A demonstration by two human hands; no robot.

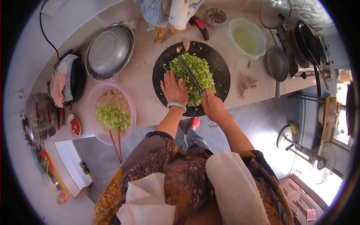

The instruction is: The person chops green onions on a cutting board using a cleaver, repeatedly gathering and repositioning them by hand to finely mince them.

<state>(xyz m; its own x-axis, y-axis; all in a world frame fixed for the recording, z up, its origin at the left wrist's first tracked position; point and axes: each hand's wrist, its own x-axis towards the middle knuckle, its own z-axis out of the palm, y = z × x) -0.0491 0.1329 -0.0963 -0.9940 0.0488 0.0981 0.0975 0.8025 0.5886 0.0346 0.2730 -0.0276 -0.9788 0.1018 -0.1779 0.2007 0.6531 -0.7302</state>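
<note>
My right hand [214, 108] grips the handle of a kitchen knife [191, 71]. Its blade lies slantwise across a heap of chopped green vegetable [203, 73], pointing away to the upper left. The heap covers the middle of a round black cutting board [222, 71]. At the heap's left edge, my left hand [175, 89] is spread palm down with nothing in it, a bangle [177, 105] around its wrist. Whether the palm touches the board I cannot tell. Pieces that look like ginger [186, 44] sit at the board's far edge.
Left on the counter are a pink basin [133, 112] of food with chopsticks [114, 144], a metal basin [109, 50], a small dish [74, 135] of red pieces and a steel pot [42, 121]. To the right lie a cloth [247, 85], a green basket [260, 39] and a saucepan [277, 60].
</note>
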